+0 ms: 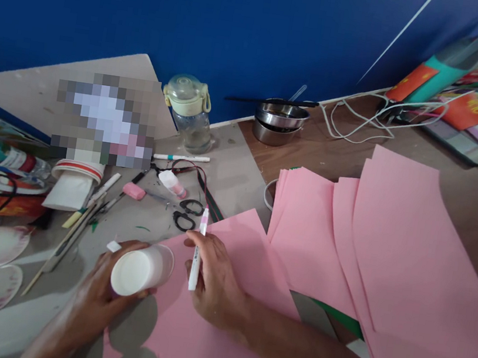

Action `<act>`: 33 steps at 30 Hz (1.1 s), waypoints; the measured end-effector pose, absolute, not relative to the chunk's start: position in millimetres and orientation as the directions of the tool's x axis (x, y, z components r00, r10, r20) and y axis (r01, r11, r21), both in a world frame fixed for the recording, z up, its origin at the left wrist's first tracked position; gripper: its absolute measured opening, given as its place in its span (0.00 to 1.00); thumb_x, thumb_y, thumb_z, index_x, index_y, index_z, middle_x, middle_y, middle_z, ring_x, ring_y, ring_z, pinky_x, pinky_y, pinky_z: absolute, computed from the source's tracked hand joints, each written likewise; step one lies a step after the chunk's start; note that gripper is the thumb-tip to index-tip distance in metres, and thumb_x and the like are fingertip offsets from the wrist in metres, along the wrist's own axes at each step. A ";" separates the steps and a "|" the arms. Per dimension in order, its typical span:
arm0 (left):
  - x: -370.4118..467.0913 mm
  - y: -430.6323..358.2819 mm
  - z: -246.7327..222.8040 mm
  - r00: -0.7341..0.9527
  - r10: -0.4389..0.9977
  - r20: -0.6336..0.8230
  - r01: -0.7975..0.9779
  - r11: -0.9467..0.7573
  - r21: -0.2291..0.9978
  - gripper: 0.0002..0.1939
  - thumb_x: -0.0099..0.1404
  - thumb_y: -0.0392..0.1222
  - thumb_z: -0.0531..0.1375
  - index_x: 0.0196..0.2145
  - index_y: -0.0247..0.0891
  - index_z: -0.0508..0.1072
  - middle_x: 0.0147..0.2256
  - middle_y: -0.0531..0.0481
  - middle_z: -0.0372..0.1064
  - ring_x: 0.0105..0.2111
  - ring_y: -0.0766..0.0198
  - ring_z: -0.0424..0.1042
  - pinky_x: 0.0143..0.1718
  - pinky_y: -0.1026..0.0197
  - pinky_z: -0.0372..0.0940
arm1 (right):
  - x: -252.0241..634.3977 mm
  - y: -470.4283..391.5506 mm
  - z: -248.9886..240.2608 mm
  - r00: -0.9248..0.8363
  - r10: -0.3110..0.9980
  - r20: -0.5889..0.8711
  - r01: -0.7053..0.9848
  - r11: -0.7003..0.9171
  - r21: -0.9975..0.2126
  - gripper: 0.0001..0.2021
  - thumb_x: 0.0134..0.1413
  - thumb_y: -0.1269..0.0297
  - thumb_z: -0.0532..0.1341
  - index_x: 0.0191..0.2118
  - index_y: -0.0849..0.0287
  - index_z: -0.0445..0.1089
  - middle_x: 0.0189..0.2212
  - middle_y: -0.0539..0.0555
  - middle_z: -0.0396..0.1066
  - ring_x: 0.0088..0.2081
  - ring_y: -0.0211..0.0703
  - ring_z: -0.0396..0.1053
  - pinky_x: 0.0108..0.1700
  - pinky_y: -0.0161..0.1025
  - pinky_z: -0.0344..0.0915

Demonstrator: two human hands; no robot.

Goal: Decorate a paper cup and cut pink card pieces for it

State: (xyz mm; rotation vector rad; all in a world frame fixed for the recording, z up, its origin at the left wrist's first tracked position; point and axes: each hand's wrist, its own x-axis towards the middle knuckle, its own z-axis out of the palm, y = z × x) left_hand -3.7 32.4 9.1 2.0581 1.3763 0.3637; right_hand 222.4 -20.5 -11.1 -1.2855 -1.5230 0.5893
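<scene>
My left hand is wrapped round a white paper cup, which lies tilted over the left edge of a pink paper sheet. Something small and white shows at that hand's fingers. Just right of the cup, my right hand has its fingers closed on a white marker with a pink band, held upright above the sheet. Rounded pieces are cut out of the sheet's lower left side. Black-handled scissors lie beyond the sheet.
Stacked pink sheets lie at the right. Behind stand a clear bottle and metal bowls. A pink eraser, a glue bottle and brushes lie to the left. White cables run along the wall.
</scene>
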 end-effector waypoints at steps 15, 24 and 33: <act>0.5 34.5 10.8 0.480 0.877 -0.028 0.694 -0.360 0.623 0.27 0.59 0.54 0.61 0.53 0.42 0.63 0.50 0.43 0.65 0.51 0.48 0.65 0.53 0.48 0.62 | 222.3 -20.6 -9.7 0.076 0.930 0.360 0.438 0.293 -0.850 0.25 0.52 0.79 0.51 0.57 0.63 0.56 0.42 0.62 0.70 0.42 0.51 0.66 0.46 0.52 0.66; -2.3 38.1 6.6 0.508 0.861 -0.002 0.686 -0.404 0.605 0.28 0.58 0.53 0.62 0.53 0.41 0.63 0.48 0.42 0.67 0.49 0.49 0.67 0.50 0.49 0.64 | 222.2 -20.5 -12.8 0.084 0.919 0.386 0.443 0.312 -0.840 0.27 0.52 0.79 0.52 0.59 0.60 0.54 0.42 0.61 0.70 0.43 0.51 0.67 0.46 0.51 0.67; -3.9 40.3 3.4 0.521 0.853 -0.007 0.679 -0.410 0.609 0.27 0.59 0.52 0.62 0.53 0.40 0.63 0.48 0.42 0.66 0.48 0.50 0.68 0.48 0.50 0.65 | 221.6 -21.6 -13.2 0.106 0.912 0.396 0.418 0.320 -0.850 0.25 0.55 0.78 0.51 0.59 0.59 0.55 0.42 0.61 0.70 0.43 0.50 0.68 0.47 0.51 0.67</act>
